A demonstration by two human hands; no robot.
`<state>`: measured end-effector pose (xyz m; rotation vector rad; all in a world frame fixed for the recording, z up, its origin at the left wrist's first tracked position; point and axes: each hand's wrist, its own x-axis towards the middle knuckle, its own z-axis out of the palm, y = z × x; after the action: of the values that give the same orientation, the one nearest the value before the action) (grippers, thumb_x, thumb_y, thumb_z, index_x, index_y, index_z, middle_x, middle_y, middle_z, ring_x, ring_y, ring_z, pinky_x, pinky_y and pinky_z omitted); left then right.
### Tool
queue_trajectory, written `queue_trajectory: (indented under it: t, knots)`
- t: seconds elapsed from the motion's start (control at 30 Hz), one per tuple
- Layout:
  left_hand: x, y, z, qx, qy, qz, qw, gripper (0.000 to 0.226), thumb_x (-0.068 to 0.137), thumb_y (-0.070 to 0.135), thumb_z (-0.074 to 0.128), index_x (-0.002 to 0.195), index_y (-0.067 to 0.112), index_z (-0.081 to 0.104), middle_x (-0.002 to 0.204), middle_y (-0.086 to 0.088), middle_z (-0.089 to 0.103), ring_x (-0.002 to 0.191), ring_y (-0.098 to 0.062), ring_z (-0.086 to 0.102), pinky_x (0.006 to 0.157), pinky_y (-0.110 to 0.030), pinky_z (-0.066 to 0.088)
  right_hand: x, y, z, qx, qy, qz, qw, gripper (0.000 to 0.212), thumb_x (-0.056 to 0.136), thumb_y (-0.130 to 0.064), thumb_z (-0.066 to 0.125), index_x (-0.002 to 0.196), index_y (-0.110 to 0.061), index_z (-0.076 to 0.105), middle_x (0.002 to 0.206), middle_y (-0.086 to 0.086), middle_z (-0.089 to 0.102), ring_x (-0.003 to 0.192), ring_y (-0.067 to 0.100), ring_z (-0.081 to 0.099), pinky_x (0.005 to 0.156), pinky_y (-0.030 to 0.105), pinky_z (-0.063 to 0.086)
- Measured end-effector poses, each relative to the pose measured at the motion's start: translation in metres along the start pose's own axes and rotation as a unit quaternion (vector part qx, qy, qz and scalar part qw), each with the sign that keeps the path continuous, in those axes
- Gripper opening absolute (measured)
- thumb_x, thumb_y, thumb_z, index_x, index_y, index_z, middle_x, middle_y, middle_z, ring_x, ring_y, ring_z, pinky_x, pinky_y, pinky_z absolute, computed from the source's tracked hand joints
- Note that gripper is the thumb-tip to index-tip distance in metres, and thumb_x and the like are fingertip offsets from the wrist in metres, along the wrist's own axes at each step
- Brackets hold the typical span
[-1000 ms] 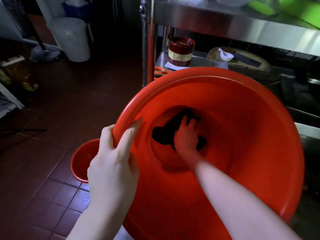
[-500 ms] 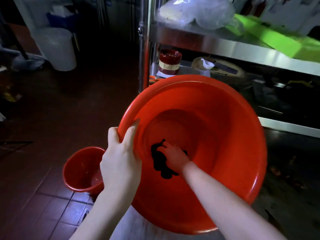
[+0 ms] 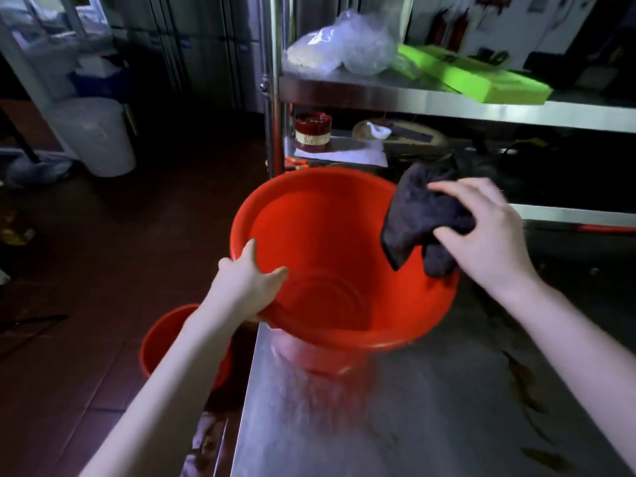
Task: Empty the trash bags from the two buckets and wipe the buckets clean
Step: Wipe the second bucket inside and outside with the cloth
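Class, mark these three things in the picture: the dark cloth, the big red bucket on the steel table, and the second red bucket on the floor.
dark cloth (image 3: 418, 215), head view, middle of the bunched fabric.
big red bucket (image 3: 320, 235), head view, inner wall.
second red bucket (image 3: 161, 335), head view, outer wall beside the left forearm.

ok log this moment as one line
left hand grips big red bucket rim | right hand holds dark cloth at far rim | bucket on steel table | second bucket on floor

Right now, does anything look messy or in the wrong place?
A little. Brownish scraps lie scattered on the steel table to the right of the big red bucket. A second red bucket sits on the floor. Nothing looks spilled or broken.
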<state>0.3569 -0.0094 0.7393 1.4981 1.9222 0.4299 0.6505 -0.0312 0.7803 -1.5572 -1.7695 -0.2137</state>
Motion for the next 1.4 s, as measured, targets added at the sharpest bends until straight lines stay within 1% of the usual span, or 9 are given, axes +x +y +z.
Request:
queue_trajectory:
  t: [0.13,0.27,0.37,0.63,0.8,0.93,1.13,1.27,1.4]
  knots:
    - [-0.034,-0.009,0.005,0.018,-0.013,0.008,1.0,0.075,0.093,0.049,0.053,0.154,0.029,0.016,0.084,-0.006,0.059,0.055,-0.021,0.068,0.04,-0.026,0.051,-0.021,0.0,-0.024,0.01,0.011,-0.006,1.0,0.059,0.066,0.002,0.069,0.12,-0.021,0.066,0.113,0.002,0.054,0.103,0.014,0.054,0.091,0.009,0.034]
    - [-0.077,-0.017,0.018,0.051,0.007,0.08,0.995,0.062,0.092,0.059,0.046,0.148,0.033,0.034,0.08,-0.003,0.067,0.068,-0.017,0.068,0.074,-0.032,0.057,-0.051,0.008,-0.042,0.036,0.031,-0.006,0.999,0.059,0.067,0.002,0.068,0.121,-0.021,0.066,0.114,0.001,0.053,0.107,0.018,0.054,0.095,0.018,0.038]
    - [-0.113,-0.026,0.026,0.085,0.009,0.147,0.985,0.05,0.089,0.061,0.05,0.134,0.039,0.051,0.07,0.006,0.069,0.065,-0.006,0.066,0.074,-0.028,0.055,-0.078,0.023,-0.063,0.047,0.039,-0.011,0.998,0.059,0.067,0.004,0.069,0.122,-0.017,0.065,0.115,0.004,0.053,0.111,0.019,0.053,0.099,0.015,0.035]
    - [-0.16,-0.022,0.056,0.266,0.207,0.428,0.839,0.047,0.068,0.069,0.056,0.096,0.036,0.074,0.075,0.009,0.057,0.075,-0.022,0.058,0.056,-0.029,0.049,-0.15,0.066,-0.097,0.086,0.052,0.075,0.992,0.055,0.071,0.006,0.069,0.122,-0.014,0.064,0.118,0.007,0.054,0.11,0.015,0.052,0.095,0.004,0.03]
    - [-0.147,0.029,0.092,0.274,-0.028,0.446,0.852,0.076,0.077,0.064,0.061,0.145,0.036,0.04,0.11,-0.001,0.059,0.1,-0.029,0.058,0.086,-0.037,0.049,-0.183,0.057,-0.094,0.167,0.03,0.148,0.974,0.059,0.076,0.008,0.064,0.127,-0.018,0.056,0.12,-0.003,0.056,0.111,-0.002,0.049,0.094,0.003,0.032]
    - [-0.14,0.038,0.099,0.329,-0.077,0.405,0.849,0.071,0.093,0.054,0.054,0.151,0.05,0.013,0.069,0.002,0.047,0.069,-0.023,0.054,0.067,-0.028,0.041,-0.191,0.049,-0.097,0.221,0.045,0.231,0.946,0.054,0.08,0.003,0.065,0.127,-0.018,0.046,0.116,-0.008,0.056,0.1,-0.016,0.048,0.08,-0.003,0.033]
    - [-0.12,0.011,0.05,0.128,-0.058,0.396,0.908,0.07,0.09,0.044,0.063,0.141,0.064,0.019,0.106,0.002,0.069,0.082,-0.013,0.067,0.082,-0.034,0.056,-0.169,0.02,-0.096,0.169,0.034,0.205,0.963,0.04,0.077,-0.003,0.069,0.114,-0.02,0.065,0.106,-0.011,0.065,0.096,-0.01,0.052,0.083,-0.002,0.033]
    - [-0.108,-0.012,0.017,-0.038,0.013,0.363,0.931,0.063,0.091,0.032,0.064,0.145,0.048,0.034,0.113,0.027,0.059,0.094,0.019,0.056,0.085,-0.002,0.042,-0.142,-0.022,-0.07,0.16,0.041,0.153,0.974,0.043,0.074,-0.003,0.07,0.113,-0.02,0.07,0.114,-0.003,0.059,0.101,-0.004,0.051,0.091,-0.001,0.03]
    - [-0.093,-0.044,0.009,-0.209,0.059,0.301,0.928,0.052,0.095,0.029,0.059,0.144,0.038,0.043,0.124,0.01,0.065,0.111,0.004,0.06,0.094,-0.018,0.048,-0.12,-0.084,-0.021,0.186,0.028,0.122,0.974,0.043,0.073,-0.012,0.064,0.116,-0.019,0.07,0.112,-0.001,0.06,0.102,0.006,0.056,0.095,0.006,0.035]
